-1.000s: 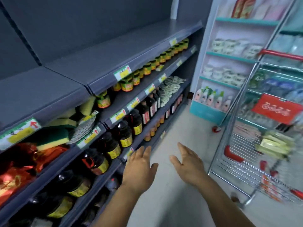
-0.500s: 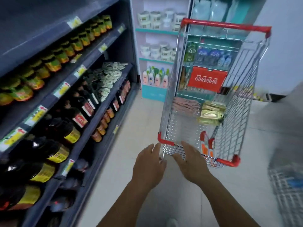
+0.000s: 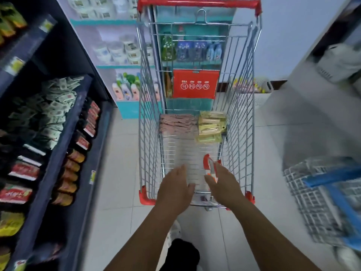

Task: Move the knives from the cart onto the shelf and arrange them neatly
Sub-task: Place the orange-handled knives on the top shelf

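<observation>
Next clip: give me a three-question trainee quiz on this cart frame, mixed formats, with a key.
1. True or false: the left hand grips a package.
2. Which item lies nearest the right hand? A) red-and-white package B) yellow-green packages C) pink packets
3. Fill in: the cart has a ___ handle.

Key: 1 false; 2 A; 3 red.

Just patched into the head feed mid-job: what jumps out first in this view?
The wire shopping cart with its red handle fills the middle of the aisle. Both hands reach over its near end, the left hand open and empty, the right hand at a red-and-white packaged item standing in the cart. Yellow-green packs lie at the far end, and dark stocked shelves run along the left.
</observation>
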`<state>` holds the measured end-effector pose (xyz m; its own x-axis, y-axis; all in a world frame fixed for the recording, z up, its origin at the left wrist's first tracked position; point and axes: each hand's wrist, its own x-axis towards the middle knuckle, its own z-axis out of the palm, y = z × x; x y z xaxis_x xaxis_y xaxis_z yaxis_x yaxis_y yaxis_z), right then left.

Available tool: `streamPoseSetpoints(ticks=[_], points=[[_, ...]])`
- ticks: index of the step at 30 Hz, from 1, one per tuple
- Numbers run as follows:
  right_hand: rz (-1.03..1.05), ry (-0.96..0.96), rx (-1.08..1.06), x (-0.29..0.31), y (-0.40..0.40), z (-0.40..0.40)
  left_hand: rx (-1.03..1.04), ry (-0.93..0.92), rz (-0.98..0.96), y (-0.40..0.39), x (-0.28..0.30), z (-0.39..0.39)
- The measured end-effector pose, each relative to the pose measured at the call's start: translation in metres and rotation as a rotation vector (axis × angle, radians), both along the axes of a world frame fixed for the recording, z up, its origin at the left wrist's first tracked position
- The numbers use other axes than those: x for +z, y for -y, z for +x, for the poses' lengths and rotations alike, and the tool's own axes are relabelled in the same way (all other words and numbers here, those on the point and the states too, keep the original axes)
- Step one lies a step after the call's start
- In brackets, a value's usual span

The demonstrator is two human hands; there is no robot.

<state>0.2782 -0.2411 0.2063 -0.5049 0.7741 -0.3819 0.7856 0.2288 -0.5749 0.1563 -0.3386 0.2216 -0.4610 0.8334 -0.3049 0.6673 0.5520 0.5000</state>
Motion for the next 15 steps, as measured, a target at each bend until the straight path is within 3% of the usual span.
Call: streamPoseSetpoints(ticks=[15], points=[[-0.311,0.267,-0.279,-0.157,-0.071,-0.016,-0.191,0.118,-0.304,-0.101,-0.145,-0.038]])
